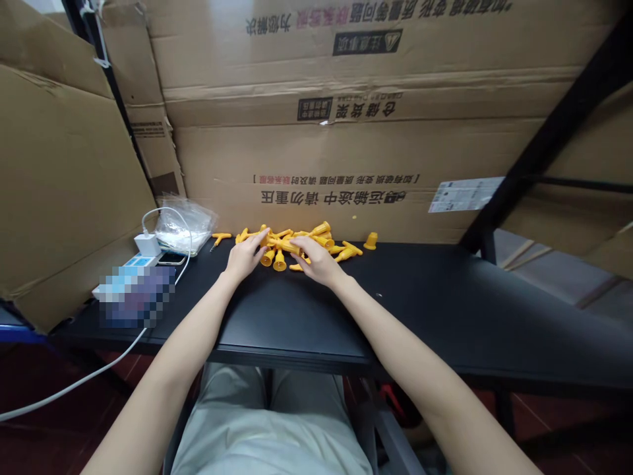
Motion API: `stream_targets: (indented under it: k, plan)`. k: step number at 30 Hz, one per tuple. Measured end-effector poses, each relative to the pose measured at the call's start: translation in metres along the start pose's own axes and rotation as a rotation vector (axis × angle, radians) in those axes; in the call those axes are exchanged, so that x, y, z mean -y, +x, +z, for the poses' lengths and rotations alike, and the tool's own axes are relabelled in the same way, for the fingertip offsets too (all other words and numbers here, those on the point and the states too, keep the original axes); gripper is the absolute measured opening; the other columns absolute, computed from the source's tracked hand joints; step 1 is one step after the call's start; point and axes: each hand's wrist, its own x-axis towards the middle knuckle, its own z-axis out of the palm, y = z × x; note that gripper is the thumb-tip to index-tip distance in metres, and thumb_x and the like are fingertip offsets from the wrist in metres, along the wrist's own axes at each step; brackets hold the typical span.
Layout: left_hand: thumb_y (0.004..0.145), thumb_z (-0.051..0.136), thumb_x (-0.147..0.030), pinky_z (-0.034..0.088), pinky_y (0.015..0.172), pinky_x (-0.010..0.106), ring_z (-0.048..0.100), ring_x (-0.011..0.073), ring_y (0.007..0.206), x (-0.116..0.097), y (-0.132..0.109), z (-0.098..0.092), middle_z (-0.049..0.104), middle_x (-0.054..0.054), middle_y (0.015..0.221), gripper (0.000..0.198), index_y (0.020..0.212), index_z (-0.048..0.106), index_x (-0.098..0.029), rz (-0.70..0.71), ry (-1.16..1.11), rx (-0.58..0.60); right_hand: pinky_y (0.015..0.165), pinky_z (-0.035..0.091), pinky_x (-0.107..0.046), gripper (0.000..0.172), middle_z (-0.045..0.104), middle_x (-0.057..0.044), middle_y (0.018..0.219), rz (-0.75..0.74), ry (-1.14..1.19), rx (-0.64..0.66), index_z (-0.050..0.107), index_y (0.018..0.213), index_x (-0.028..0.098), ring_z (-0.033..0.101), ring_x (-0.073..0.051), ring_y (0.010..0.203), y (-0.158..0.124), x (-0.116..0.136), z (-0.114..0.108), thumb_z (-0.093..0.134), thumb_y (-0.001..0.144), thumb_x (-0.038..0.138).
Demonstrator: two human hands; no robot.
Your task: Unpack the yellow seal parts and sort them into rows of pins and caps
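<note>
Several yellow plastic pieces with flared, bell-like ends lie in a pile at the back of the black table. My left hand (244, 257) is at the pile's left side, thumb and fingers closed around the end of a yellow plastic piece (284, 245). From the right, my right hand (319, 262) pinches the other end of what looks like the same piece. Just below it, two bell ends (279, 262) face me. More yellow pieces (350, 251) lie beyond my right hand. The fingertips partly hide what they grip.
A lone yellow cup-shaped piece (370, 241) stands at right. At left, a yellow T-shaped handle with a metal tip (221, 238) lies near clear plastic bags (182, 224), a phone (171, 258) and a power strip (133, 265) with a white cable. Cardboard (316, 152) walls the back.
</note>
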Motion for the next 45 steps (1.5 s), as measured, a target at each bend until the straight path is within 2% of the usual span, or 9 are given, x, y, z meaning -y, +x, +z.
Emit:
stream_targets:
  k: [6, 11, 16, 19, 28, 34, 39, 42, 45]
  plan:
    - [0.086, 0.056, -0.03, 0.049, 0.089, 0.029, 0.063, 0.02, 0.104, -0.003, 0.0, 0.003, 0.062, 0.007, 0.126, 0.044, 0.13, 0.053, -0.025, -0.076, 0.031, 0.001, 0.098, 0.048, -0.051, 0.032, 0.06, -0.014, 0.12, 0.001, 0.006, 0.018, 0.053, 0.124, 0.02, 0.056, -0.026, 0.117, -0.008, -0.006, 0.005, 0.044, 0.094, 0.027]
    - [0.084, 0.057, -0.028, 0.049, 0.088, 0.028, 0.063, 0.0203, 0.105, -0.008, -0.001, 0.003, 0.062, 0.008, 0.125, 0.043, 0.126, 0.054, -0.022, -0.097, 0.043, -0.003, 0.101, 0.045, -0.051, 0.038, 0.058, -0.014, 0.123, 0.114, -0.058, 0.01, 0.051, 0.128, 0.022, 0.054, -0.028, 0.119, -0.007, -0.003, -0.001, 0.046, 0.093, 0.037]
    - [0.082, 0.057, -0.027, 0.05, 0.086, 0.027, 0.063, 0.0199, 0.104, -0.008, -0.001, 0.004, 0.062, 0.008, 0.126, 0.044, 0.126, 0.052, -0.021, -0.092, 0.047, -0.019, 0.087, 0.052, -0.046, 0.039, 0.062, -0.013, 0.108, 0.236, -0.023, 0.013, 0.047, 0.129, 0.021, 0.061, -0.026, 0.099, -0.007, -0.005, 0.0, 0.037, 0.096, 0.04]
    - [0.081, 0.058, -0.025, 0.05, 0.086, 0.028, 0.063, 0.0199, 0.103, -0.006, 0.0, 0.005, 0.062, 0.009, 0.124, 0.044, 0.124, 0.052, -0.019, -0.085, 0.026, -0.028, 0.083, 0.053, -0.044, 0.035, 0.061, -0.013, 0.104, 0.206, 0.007, 0.004, 0.048, 0.124, 0.02, 0.061, -0.025, 0.092, -0.006, -0.006, 0.002, 0.04, 0.095, 0.037]
    - [0.079, 0.058, -0.023, 0.049, 0.088, 0.03, 0.062, 0.0203, 0.104, -0.007, 0.001, 0.002, 0.064, 0.009, 0.118, 0.043, 0.122, 0.052, -0.019, -0.095, -0.03, -0.022, 0.093, 0.048, -0.048, 0.032, 0.059, -0.013, 0.119, 0.094, -0.045, -0.008, 0.051, 0.123, 0.023, 0.056, -0.028, 0.113, -0.003, -0.006, -0.001, 0.045, 0.092, 0.028]
    - [0.077, 0.061, -0.021, 0.049, 0.088, 0.031, 0.061, 0.0216, 0.106, -0.004, 0.002, 0.002, 0.064, 0.009, 0.118, 0.042, 0.119, 0.054, -0.018, -0.068, -0.03, 0.001, 0.09, 0.047, -0.046, 0.032, 0.061, -0.014, 0.119, 0.112, -0.154, 0.062, 0.053, 0.122, 0.023, 0.057, -0.028, 0.112, -0.005, -0.004, -0.006, 0.046, 0.092, 0.031]
    - [0.08, 0.059, -0.02, 0.049, 0.088, 0.03, 0.062, 0.0213, 0.104, -0.01, 0.0, 0.003, 0.063, 0.007, 0.116, 0.039, 0.119, 0.055, -0.021, -0.015, -0.015, 0.026, 0.096, 0.037, -0.052, 0.036, 0.06, -0.017, 0.121, 0.14, -0.27, 0.108, 0.057, 0.121, 0.02, 0.054, -0.031, 0.115, -0.004, 0.002, -0.005, 0.048, 0.092, 0.04]
    - [0.083, 0.056, -0.022, 0.05, 0.083, 0.028, 0.063, 0.0208, 0.098, -0.015, -0.001, 0.003, 0.063, 0.007, 0.113, 0.038, 0.121, 0.054, -0.022, -0.034, 0.028, 0.067, 0.096, 0.032, -0.056, 0.031, 0.066, -0.014, 0.109, 0.158, -0.316, 0.202, 0.061, 0.115, 0.021, 0.058, -0.031, 0.105, -0.004, 0.005, -0.003, 0.042, 0.094, 0.036]
    - [0.083, 0.055, -0.022, 0.05, 0.081, 0.028, 0.064, 0.0208, 0.094, -0.016, -0.001, 0.005, 0.063, 0.007, 0.11, 0.04, 0.123, 0.054, -0.022, -0.047, 0.044, 0.094, 0.09, 0.035, -0.053, 0.028, 0.067, -0.013, 0.099, 0.183, -0.329, 0.295, 0.062, 0.109, 0.02, 0.06, -0.029, 0.094, -0.003, 0.005, 0.0, 0.041, 0.095, 0.032]
